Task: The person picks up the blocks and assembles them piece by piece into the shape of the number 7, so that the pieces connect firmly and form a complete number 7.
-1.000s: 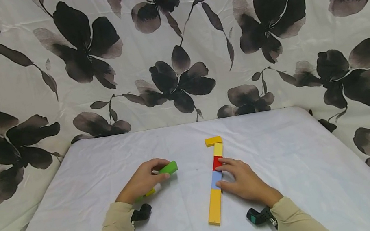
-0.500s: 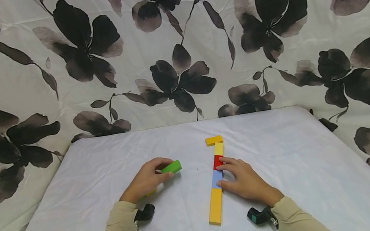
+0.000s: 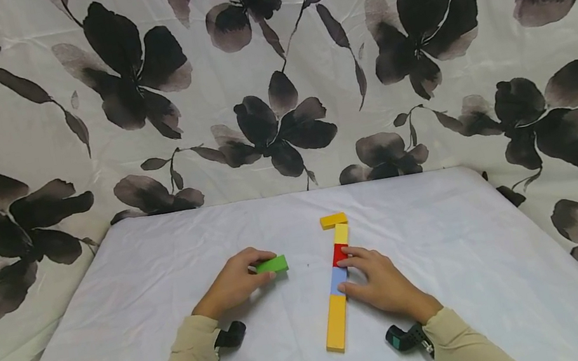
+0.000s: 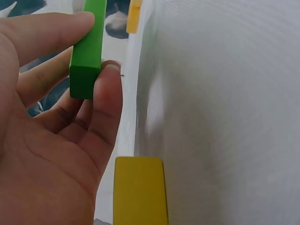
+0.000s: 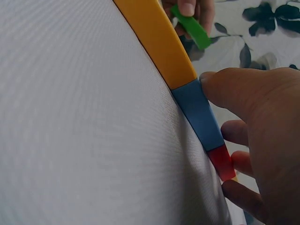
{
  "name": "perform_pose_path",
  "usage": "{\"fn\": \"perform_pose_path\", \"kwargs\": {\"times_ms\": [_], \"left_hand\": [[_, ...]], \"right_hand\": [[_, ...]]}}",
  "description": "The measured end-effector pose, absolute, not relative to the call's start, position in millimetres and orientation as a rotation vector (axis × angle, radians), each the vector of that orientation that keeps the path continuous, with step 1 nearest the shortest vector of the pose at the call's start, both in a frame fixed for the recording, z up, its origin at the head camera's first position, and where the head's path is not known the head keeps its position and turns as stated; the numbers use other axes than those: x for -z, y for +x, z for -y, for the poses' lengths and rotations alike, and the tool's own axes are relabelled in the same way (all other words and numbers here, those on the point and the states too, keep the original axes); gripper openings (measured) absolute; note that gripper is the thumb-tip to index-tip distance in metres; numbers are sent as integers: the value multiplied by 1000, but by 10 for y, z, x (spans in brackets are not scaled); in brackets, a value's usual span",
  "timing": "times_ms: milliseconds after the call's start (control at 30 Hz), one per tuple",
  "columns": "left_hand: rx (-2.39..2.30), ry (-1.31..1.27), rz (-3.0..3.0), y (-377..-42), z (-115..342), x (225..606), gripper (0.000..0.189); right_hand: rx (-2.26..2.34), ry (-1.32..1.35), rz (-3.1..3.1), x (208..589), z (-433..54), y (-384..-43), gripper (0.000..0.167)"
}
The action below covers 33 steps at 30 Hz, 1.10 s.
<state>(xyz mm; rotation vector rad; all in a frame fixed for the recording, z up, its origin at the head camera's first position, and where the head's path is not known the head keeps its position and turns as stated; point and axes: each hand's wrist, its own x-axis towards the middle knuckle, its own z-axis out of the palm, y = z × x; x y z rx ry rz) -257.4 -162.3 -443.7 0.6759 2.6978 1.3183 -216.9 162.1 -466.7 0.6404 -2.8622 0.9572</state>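
Observation:
My left hand (image 3: 237, 281) pinches a green block (image 3: 273, 265) between thumb and fingers, held over the white cloth left of a row of blocks. In the left wrist view the thumb lies on one face of it and the fingers on the other. My right hand (image 3: 382, 280) rests beside the row, fingers loosely bent. Its thumb tip is at the edge of the blue block (image 3: 338, 279), and its fingertips are at the red block (image 3: 339, 254). A long orange-yellow block (image 3: 337, 323) forms the near end, and a light yellow block (image 3: 341, 234) lies beyond the red one.
An orange-yellow block (image 3: 333, 220) lies crosswise at the row's far end. Close under the left hand is another yellow block (image 4: 139, 192), hidden in the head view. White cloth (image 3: 423, 215) covers the table; a floral curtain (image 3: 339, 68) hangs behind it.
My left hand has moved a little to the right with the green block, which has turned more level. The right hand and the row have stayed in place.

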Motion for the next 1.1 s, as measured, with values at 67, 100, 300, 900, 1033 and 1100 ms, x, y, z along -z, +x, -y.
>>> {"fn": "perform_pose_path", "kwargs": {"times_ms": [67,100,300,900,1033,1100], "left_hand": [[-1302,678,-2707,-2578,1619,4440,36],[-1290,677,-2714,-2578,1617,4437,36],[-1229,665,-2746,-2589,1579,4419,36],[-1152,537,-2745,-2693,1336,4296,34],[-1106,487,-2756,-2768,1245,4290,35],[-1099,464,-2756,-2802,1207,4292,36]], "right_hand": [[-964,641,2862,4666,-1620,-2167,48],[-966,643,2861,4665,-1618,-2166,48],[-972,636,2867,4659,-1610,-2162,48],[-961,650,2868,4656,-1605,-2163,47],[-938,659,2856,4651,-1615,-2166,47],[-937,654,2857,4649,-1622,-2166,47]]}}
